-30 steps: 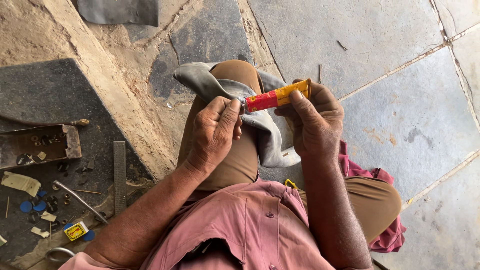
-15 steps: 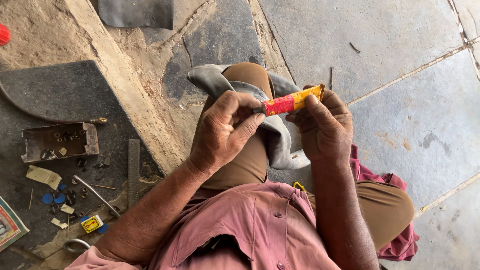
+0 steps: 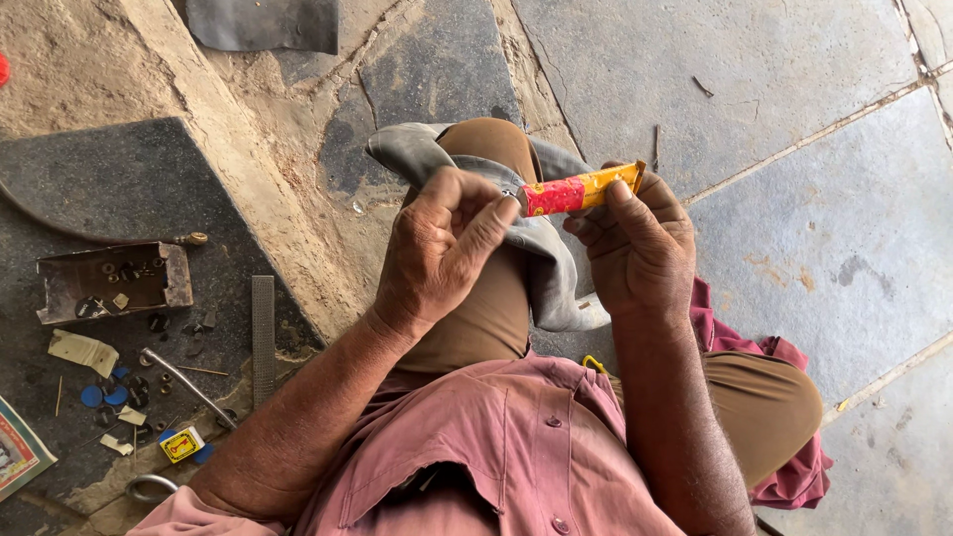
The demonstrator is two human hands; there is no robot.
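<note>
I hold a small red and yellow tube point(image 3: 581, 190) in my right hand point(image 3: 635, 253), my fingers point(image 3: 596, 220) wrapped under it and my thumb pressed on top near its flat crimped end. The tube lies almost level, slightly tilted, above my raised knee. My left hand point(image 3: 437, 253) meets its red end: the thumb and forefinger are pinched narrow there, right at the tip, though I cannot tell whether they grip a cap or the tube's neck. A grey rubber piece point(image 3: 541, 248) is draped over my knee, just under both hands.

To my left, on the stone floor point(image 3: 794, 228), lies a dark rubber mat point(image 3: 89, 179). On it sits a rusty metal tray point(image 3: 109, 280) holding small parts, with a flat metal file point(image 3: 262, 337) beside it. Blue caps point(image 3: 99, 395), a small yellow box point(image 3: 182, 444) and a bent metal rod point(image 3: 189, 382) are scattered nearer to me.
</note>
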